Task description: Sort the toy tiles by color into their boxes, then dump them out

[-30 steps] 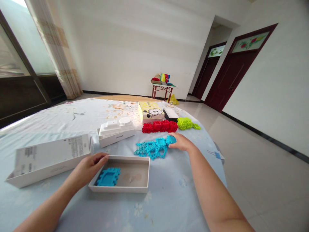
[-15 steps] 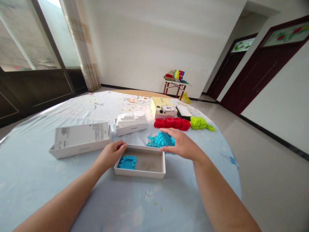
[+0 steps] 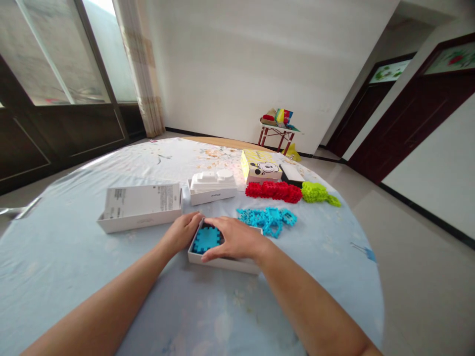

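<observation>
A shallow white box point(image 3: 222, 264) lies on the table in front of me. My left hand point(image 3: 183, 231) pinches its far left corner. Inside the box's left end is a flat blue interlocking piece point(image 3: 206, 240) with notched edges. My right hand point(image 3: 237, 238) reaches over the box, thumb at the near edge of this piece and fingers at the far edge, gripping it. The hand covers the box's middle and right part. Just behind the box, more blue pieces point(image 3: 272, 217) lie in a loose pile.
A white box with printed text point(image 3: 141, 205) stands at left, beside a white box holding white inserts point(image 3: 213, 190). Red pieces point(image 3: 273, 192) and lime-green pieces point(image 3: 317, 192) lie behind the blue pile. A yellow cartoon box point(image 3: 260, 167) and a black-and-white box point(image 3: 292, 173) stand further back.
My right hand has moved left and down from the blue pile into the box, carrying a blue piece. The pile is lower and more spread. My left hand stays at the corner.
</observation>
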`<state>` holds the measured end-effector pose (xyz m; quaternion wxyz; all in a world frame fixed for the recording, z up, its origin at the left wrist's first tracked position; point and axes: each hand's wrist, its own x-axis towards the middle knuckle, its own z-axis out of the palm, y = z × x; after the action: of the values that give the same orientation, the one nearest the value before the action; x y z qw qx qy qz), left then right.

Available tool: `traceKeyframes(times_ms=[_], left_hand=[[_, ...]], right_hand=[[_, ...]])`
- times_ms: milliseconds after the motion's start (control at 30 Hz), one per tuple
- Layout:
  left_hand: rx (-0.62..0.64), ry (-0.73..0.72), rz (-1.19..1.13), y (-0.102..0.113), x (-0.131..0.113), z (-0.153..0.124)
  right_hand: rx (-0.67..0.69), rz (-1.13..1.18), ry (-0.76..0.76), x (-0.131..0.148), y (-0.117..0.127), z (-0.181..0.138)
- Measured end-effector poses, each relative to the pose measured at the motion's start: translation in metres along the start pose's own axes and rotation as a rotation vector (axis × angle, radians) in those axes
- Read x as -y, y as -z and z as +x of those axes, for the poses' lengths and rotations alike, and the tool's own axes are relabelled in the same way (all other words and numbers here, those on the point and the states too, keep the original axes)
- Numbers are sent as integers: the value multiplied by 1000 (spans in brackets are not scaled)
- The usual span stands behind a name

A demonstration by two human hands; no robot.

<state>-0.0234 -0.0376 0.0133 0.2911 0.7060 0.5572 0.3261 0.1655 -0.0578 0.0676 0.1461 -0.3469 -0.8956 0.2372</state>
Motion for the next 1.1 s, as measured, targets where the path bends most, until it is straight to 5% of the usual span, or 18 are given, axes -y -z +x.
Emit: traceKeyframes(times_ms=[200,500,667,900,1100], left_hand=[[1,20,-36,2,-7,-2],[25,-3,62,-2,1,1],[55,-2,101,0,5,2],[28,-23,190,6,2,2],[-15,-36,202,4,2,2]], right_hand=[[-35,213,-65,-13,7,-13],[-17,142,-64,-10,-3,-14],[-113,161,-76,-20,19,-21],[-543,1,-325,-102,66,-74],[-422,-140,-575,-168,68,-118]])
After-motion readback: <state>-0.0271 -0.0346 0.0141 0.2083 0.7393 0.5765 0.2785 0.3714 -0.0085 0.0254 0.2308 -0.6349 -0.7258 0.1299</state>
